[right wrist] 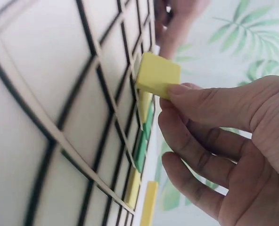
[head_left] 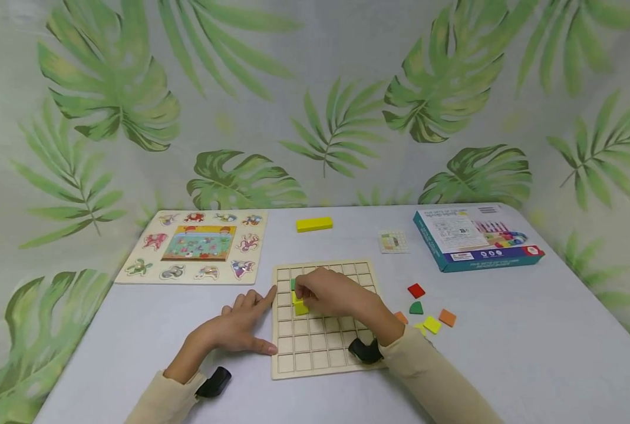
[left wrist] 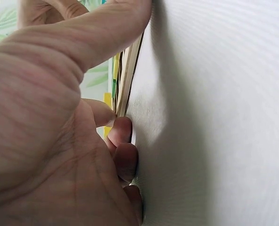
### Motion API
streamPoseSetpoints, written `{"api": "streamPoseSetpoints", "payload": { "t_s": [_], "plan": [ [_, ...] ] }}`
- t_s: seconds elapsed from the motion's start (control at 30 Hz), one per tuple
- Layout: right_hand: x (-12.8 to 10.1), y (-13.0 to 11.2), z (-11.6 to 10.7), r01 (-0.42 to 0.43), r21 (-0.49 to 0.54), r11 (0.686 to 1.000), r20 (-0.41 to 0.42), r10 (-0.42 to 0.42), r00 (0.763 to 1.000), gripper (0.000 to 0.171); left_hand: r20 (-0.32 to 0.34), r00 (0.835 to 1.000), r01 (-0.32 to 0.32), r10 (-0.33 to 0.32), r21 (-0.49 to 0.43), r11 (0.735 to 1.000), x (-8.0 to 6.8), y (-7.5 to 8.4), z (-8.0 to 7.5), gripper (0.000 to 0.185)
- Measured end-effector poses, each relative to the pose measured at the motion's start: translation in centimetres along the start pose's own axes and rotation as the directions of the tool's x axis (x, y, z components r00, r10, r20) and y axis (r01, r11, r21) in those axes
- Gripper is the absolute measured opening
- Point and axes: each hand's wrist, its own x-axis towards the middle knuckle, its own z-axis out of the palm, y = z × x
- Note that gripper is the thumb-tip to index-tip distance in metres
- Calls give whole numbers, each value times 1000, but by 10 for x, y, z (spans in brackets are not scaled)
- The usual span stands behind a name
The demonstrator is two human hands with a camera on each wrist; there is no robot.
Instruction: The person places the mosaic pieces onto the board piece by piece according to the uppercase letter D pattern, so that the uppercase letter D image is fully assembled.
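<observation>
My right hand [head_left: 330, 291] pinches a yellow square tile [right wrist: 157, 73] between thumb and fingers. The tile is tilted, its lower edge right at a cell of the wooden grid board [head_left: 320, 360]. Beside it in the right wrist view, green pieces [right wrist: 140, 153] and more yellow lie in cells along the board's edge. My left hand [head_left: 237, 327] lies at the board's left side with fingers spread, index fingertip and thumb at that edge. In the left wrist view its other fingertips [left wrist: 125, 160] rest on the white table. The right hand hides part of the grid.
Right of the board lie loose tiles: red [head_left: 416, 290], green [head_left: 416, 308], orange [head_left: 447, 317] and yellow [head_left: 432, 324]. A sea-animal puzzle board [head_left: 129, 277] is at back left. Farther back are a yellow block [head_left: 315, 224], a small grid card [head_left: 393, 241] and a box [head_left: 479, 259].
</observation>
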Motion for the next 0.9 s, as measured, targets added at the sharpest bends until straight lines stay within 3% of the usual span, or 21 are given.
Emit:
{"api": "streamPoseSetpoints", "payload": {
  "t_s": [0.3, 0.9],
  "plan": [
    [2, -7, 8, -66, -45, 997, 10, 66, 998, 12, -8, 1000, -6, 6, 24, 1000, 1, -3, 1, 117],
    [-3, -10, 9, -60, -143, 988, 39, 66, 997, 7, -2, 1000, 9, -9, 3, 1000, 0, 0, 1, 118]
  ]
}}
